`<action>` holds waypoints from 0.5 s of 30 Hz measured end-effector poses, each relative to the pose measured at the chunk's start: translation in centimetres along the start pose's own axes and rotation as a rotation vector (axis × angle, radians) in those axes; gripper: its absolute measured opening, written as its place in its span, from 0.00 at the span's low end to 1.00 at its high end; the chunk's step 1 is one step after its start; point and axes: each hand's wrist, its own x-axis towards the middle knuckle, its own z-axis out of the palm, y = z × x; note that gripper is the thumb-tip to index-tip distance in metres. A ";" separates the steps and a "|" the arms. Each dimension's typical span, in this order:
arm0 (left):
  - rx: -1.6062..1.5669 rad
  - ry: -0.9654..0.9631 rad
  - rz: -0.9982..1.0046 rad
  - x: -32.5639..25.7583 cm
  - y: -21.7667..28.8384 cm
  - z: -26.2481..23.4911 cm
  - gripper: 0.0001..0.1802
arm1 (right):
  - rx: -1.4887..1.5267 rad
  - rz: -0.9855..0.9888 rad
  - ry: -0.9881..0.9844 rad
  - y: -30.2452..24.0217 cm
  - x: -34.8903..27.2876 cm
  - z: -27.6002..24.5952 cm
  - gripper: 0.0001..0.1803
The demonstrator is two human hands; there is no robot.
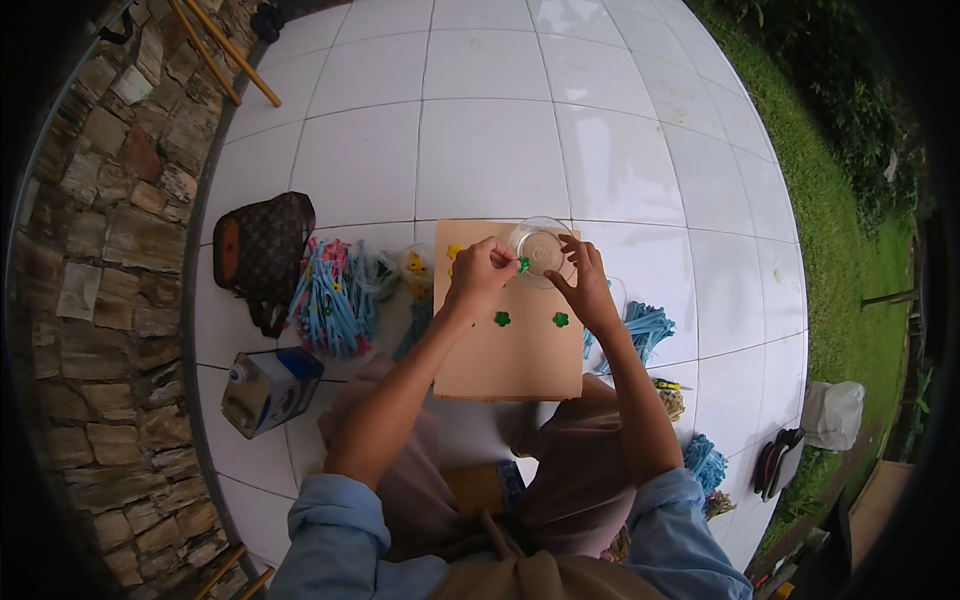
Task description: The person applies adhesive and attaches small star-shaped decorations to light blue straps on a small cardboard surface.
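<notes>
My left hand (484, 270) pinches a small green flower (523, 265) between thumb and fingertips, over the near left rim of a clear round bowl (541, 230). At the bowl's right side is my right hand (581, 282), thumb and fingers apart around the rim; whether it presses on the glass is hard to make out. The bowl sits at the far right part of a brown board (530, 365). Two more green flowers lie on the board, a left one (502, 319) and a right one (561, 320). A yellow flower (454, 251) shows beside my left hand, partly hidden.
Blue and pink stems (335, 300) lie bundled at left, beside a brown patterned bag (262, 250) and a metal can (270, 390). Blue bundles (648, 330) and a yellow-handled tool (670, 384) lie at right. A stone wall (130, 330) borders the white tiles.
</notes>
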 end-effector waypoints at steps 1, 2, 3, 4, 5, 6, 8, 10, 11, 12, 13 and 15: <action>-0.015 0.019 -0.007 0.2 -0.2 0.0 0.06 | -0.261 -0.037 0.013 0.4 -0.7 0.2 0.33; -0.030 0.038 -0.015 0.4 -0.4 -0.1 0.07 | -0.521 -0.074 0.026 0.8 -1.1 0.4 0.34; -0.044 0.054 -0.020 0.6 -0.5 -0.1 0.07 | -0.489 -0.088 -0.002 1.0 -1.1 0.7 0.36; -0.056 0.069 0.001 0.6 -0.5 0.1 0.06 | -0.536 -0.103 0.007 1.1 -1.2 1.0 0.36; -0.068 0.084 0.022 0.7 -0.5 0.3 0.06 | -0.582 -0.118 0.015 1.3 -1.2 1.4 0.36; -0.077 0.102 0.041 0.7 -0.5 0.3 0.06 | -0.625 -0.134 0.022 1.4 -1.2 1.7 0.36; -0.078 0.102 0.053 0.8 -0.4 0.3 0.06 | -0.642 -0.126 0.055 1.5 -1.2 2.2 0.35; -0.079 0.086 0.032 0.8 -0.6 0.1 0.06 | -0.652 -0.121 0.076 1.0 -1.1 2.2 0.33; -0.078 0.068 0.007 0.7 -0.6 0.0 0.07 | -0.646 -0.113 0.072 0.8 -1.1 2.2 0.33; -0.079 0.047 -0.015 0.7 -0.5 -0.1 0.07 | -0.642 -0.104 0.071 0.7 -1.1 2.2 0.32; -0.074 0.042 -0.020 0.7 -0.4 -0.1 0.07 | -0.639 -0.094 0.069 0.6 -1.2 2.2 0.32; -0.064 0.036 -0.030 0.6 -0.3 -0.1 0.07 | -0.645 -0.101 0.075 0.4 -1.2 2.3 0.31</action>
